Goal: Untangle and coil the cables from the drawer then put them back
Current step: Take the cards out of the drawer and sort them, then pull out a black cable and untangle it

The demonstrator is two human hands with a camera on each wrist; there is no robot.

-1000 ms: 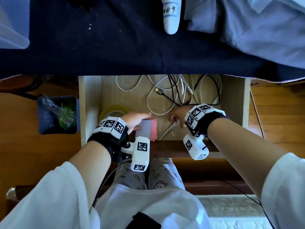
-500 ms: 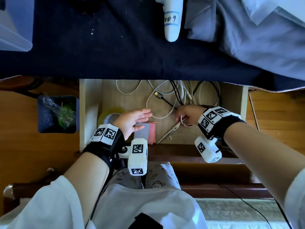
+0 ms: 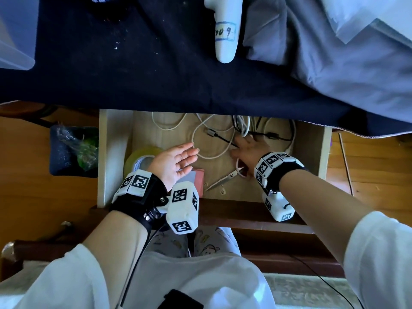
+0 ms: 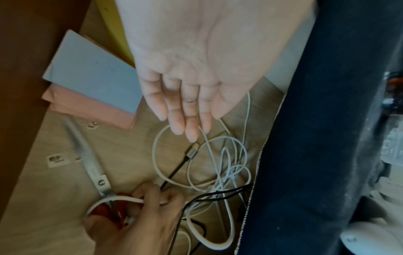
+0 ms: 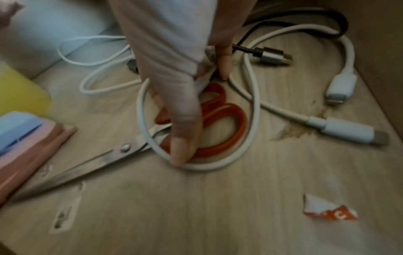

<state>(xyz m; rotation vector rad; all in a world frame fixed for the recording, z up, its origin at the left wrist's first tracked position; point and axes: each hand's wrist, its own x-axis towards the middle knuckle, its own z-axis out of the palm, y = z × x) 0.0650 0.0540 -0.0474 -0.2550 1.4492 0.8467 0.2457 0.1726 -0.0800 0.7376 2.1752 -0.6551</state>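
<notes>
a: what's in the head view?

b: the drawer (image 3: 114, 152) sits mid-frame, pulled out from under a dark cloth (image 3: 133, 70). my left hand (image 3: 176, 161) hovers left of centre, palm up, fingers straight and relaxed, grasping nothing, tips near a loop of the white cable (image 3: 211, 155). my right hand (image 3: 249, 150) is right of centre, down among the tangled cables (image 3: 243, 128) at the back of the drawer. a yellow tape roll (image 3: 138, 157) lies at the left, and scissors (image 3: 219, 180) at the lower middle.

a: and the left wrist view?

b: my left hand (image 4: 191, 69) fills the top, fingers extended. at the bottom my right hand (image 4: 139, 224) has its fingers curled round a white cable (image 4: 117, 200), over the scissors (image 4: 91, 165). a black cable with a metal plug (image 4: 191, 151) crosses the white loops mid-frame. a blue and pink card stack (image 4: 93, 86) is at the upper left.

a: the right wrist view?

b: my right hand (image 5: 174, 82) pinches a white cable (image 5: 250, 120) loop that rings the orange scissors (image 5: 226, 124) handles in the middle. white plugs (image 5: 342, 84) lie at the right, and a torn scrap (image 5: 327, 210) at the lower right.
</notes>
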